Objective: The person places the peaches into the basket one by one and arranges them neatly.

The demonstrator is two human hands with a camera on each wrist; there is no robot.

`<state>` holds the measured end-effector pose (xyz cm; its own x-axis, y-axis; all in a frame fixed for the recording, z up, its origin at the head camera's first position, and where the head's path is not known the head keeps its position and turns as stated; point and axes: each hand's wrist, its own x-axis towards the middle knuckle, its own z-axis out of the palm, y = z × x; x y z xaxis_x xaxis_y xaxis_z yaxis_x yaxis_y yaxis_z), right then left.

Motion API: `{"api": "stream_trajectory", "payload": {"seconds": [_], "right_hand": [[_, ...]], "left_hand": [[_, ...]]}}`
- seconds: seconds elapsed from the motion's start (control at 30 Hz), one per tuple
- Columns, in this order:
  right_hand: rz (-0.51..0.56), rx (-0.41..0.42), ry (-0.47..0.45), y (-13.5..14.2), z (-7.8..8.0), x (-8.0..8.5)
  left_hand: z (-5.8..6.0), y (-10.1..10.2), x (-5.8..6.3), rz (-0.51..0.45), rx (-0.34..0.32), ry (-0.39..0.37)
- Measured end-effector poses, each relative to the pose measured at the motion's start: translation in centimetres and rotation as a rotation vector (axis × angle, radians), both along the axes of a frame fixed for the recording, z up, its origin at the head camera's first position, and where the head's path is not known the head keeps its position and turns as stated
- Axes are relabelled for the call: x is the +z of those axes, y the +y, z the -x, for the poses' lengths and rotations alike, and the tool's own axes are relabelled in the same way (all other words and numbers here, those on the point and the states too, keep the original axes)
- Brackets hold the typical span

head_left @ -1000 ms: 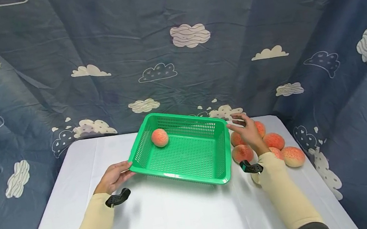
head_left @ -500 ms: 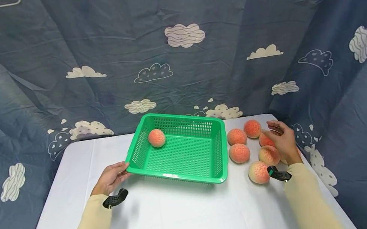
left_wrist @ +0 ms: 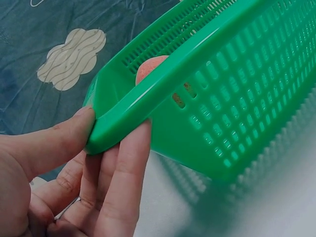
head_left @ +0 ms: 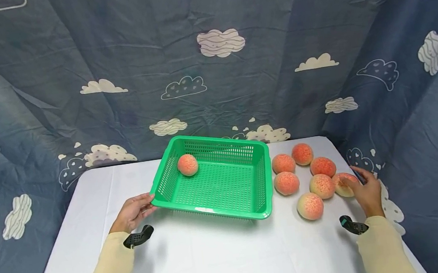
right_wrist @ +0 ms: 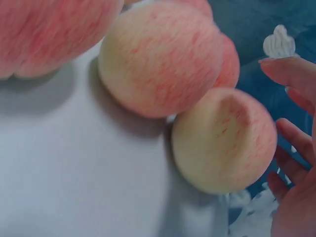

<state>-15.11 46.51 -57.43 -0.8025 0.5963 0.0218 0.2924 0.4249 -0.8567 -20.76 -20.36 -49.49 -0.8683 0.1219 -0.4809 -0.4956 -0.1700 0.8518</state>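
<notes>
In the head view, my left hand (head_left: 132,212) pinches the near left corner of a green plastic basket (head_left: 211,209) between thumb and fingers. The left wrist view shows the thumb over the basket's rim (left_wrist: 197,54) and fingers beneath it. One peach (head_left: 187,165) lies in the basket's left part. My right hand (head_left: 367,194) is at the rightmost peach (head_left: 343,185), thumb and fingers spread around its far side. From the right wrist, the fingers (right_wrist: 295,140) appear beside this pale-and-pink peach (right_wrist: 222,143), holding nothing.
Several more peaches sit on the white table (head_left: 217,263) right of the basket, including a front one (head_left: 310,206) and one next to the basket (head_left: 286,183). A dark blue cloud-print curtain (head_left: 238,93) surrounds the table's back and sides.
My right hand has moved from beside the basket's right rim, over the peaches, to the rightmost one, uncovering the others. The left hand keeps its hold on the basket corner.
</notes>
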Motion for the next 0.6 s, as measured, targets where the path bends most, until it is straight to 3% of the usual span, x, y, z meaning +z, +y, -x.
{"api": "stream_trajectory", "payload": {"seconds": [0.07,0.27,0.47,0.6], "right_hand": [[-0.012,0.018,-0.053,0.1,-0.1,-0.5],[0.076,0.028,-0.159,-2.5,-1.5,2.1],[0.082,0.011,-0.178,-2.0,-1.4,0.9],[0.068,0.003,-0.184,-2.0,-1.1,0.4]], "left_hand": [[0.0,-0.1,0.1,0.0,-0.007,0.0],[-0.1,-0.2,-0.1,0.001,-0.026,0.001],[0.0,-0.3,-0.4,0.009,-0.052,0.011],[0.3,-0.4,-0.4,0.007,-0.029,-0.004]]}}
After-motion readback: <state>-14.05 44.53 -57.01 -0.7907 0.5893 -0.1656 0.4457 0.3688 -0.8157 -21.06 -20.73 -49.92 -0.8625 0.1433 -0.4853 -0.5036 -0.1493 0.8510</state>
